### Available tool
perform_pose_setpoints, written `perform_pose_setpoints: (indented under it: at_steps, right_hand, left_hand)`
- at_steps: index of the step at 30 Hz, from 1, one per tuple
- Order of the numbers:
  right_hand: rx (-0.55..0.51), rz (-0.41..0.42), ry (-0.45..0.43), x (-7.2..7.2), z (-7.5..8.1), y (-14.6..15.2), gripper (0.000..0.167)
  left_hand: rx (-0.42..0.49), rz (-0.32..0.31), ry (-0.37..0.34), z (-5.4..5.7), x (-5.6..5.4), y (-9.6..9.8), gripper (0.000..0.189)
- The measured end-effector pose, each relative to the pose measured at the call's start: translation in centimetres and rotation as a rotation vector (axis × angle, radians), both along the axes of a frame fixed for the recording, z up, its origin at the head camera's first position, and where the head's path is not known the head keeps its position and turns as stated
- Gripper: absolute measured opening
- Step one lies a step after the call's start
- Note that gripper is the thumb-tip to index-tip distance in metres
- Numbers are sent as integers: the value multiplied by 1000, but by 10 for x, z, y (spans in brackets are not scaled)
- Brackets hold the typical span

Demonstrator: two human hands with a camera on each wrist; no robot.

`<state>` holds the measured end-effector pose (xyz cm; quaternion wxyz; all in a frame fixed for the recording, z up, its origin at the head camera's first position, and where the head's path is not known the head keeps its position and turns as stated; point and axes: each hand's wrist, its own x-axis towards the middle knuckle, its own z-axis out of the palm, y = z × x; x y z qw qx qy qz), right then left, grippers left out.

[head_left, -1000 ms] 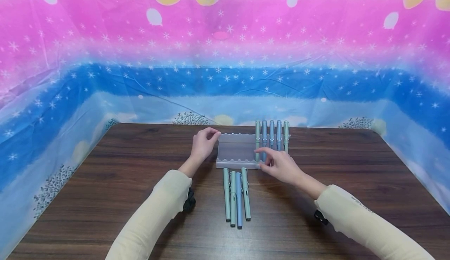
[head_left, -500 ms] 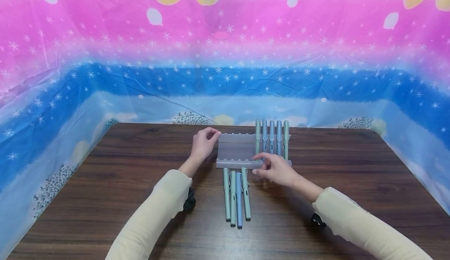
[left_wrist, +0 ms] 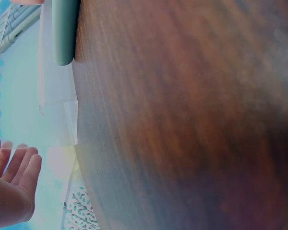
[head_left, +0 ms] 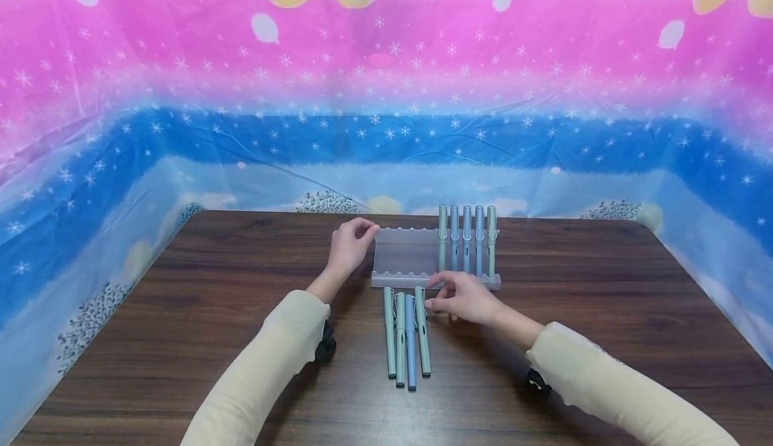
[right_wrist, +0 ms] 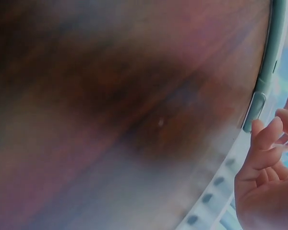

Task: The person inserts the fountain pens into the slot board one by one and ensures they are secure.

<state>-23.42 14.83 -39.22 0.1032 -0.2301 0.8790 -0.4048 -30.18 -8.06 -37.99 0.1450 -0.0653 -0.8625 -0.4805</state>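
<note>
My left hand (head_left: 350,246) pinches the upper left corner of a clear scalloped pen rack (head_left: 404,251); in the left wrist view the fingers (left_wrist: 28,170) meet the rack's edge. Several green and blue pens (head_left: 467,231) stand leaning in the rack's right-hand slots. In front of it lie three green pens and a blue pen (head_left: 411,345) side by side, caps toward the rack. My right hand (head_left: 471,298) hovers just right of the rightmost green pen (head_left: 423,332), thumb and index finger apart. The right wrist view has the fingertips close by that pen's cap (right_wrist: 255,108); contact is unclear.
Everything stands on a dark wood-grain table (head_left: 241,265). A pink and blue printed cloth (head_left: 386,131) hangs around its back and sides. The rack's front lip (head_left: 386,281) lies just beyond the loose pens' caps.
My right hand has moved left and toward me, from the rack's front by the standing pens to beside the rightmost loose pen. My left hand, the rack and the pens stay put.
</note>
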Motion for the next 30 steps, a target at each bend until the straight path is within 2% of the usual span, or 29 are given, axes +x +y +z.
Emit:
perform_pose_setpoints:
  at_steps: [13, 22, 30]
  right_hand:
    - [75, -36, 73, 2, -3, -10, 32]
    - [171, -46, 169, 3, -3, -13, 32]
    - [224, -45, 172, 5, 0, -13, 32]
  left_hand:
    - [13, -9, -12, 1, 2, 0, 19]
    - [4, -2, -15, 0, 1, 0, 19]
    - [0, 5, -16, 0, 1, 0, 19]
